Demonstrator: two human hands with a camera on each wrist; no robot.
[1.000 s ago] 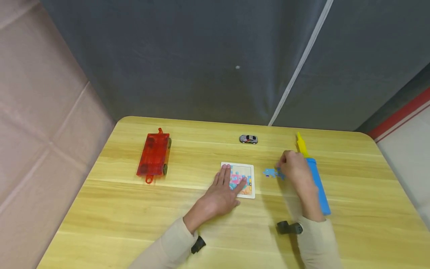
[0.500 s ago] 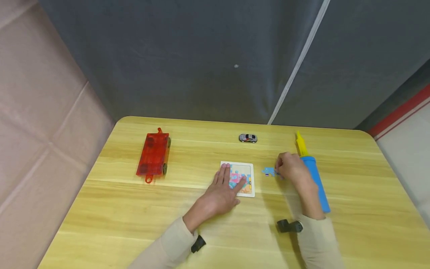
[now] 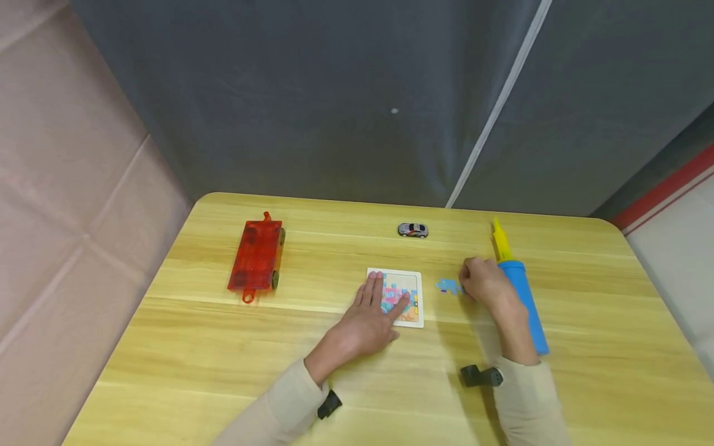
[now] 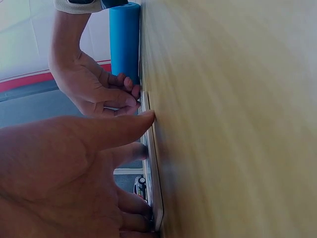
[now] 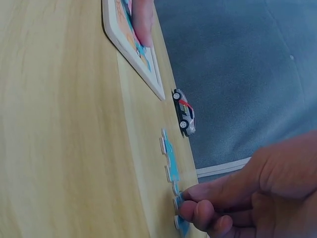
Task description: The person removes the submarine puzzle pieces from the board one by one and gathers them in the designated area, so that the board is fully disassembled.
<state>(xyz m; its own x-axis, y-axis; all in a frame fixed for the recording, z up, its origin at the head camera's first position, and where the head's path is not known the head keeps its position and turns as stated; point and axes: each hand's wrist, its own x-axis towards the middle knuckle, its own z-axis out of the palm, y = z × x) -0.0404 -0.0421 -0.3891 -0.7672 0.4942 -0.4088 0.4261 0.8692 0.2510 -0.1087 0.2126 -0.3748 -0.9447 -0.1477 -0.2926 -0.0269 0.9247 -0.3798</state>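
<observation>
In the head view, my left hand (image 3: 370,316) lies with straight, spread fingers on a small white-framed jigsaw puzzle (image 3: 420,310), partly filled with pink, blue and orange pieces. The fingers cover its left side. My right hand (image 3: 488,282), to the right of it, has curled fingers and pinches a blue jigsaw piece (image 5: 180,222) on the table between thumb and fingertips. Beside that piece lies another blue jigsaw piece (image 3: 447,285), close to the fingertips. The right wrist view shows the two pieces end to end, the pinched one partly hidden by the fingers.
A silver toy car (image 3: 413,230) stands behind the puzzle. Far left is a red see-through toy wagon (image 3: 256,255) with hooks at its ends. Alongside the right forearm lies a blue pump (image 3: 524,303) with a yellow nozzle (image 3: 501,240). A dark curtain (image 3: 312,111) hangs behind the table.
My right hand has shifted slightly toward me, and less of the blue piece at its fingertips shows now. The left hand stays in place on the puzzle.
</observation>
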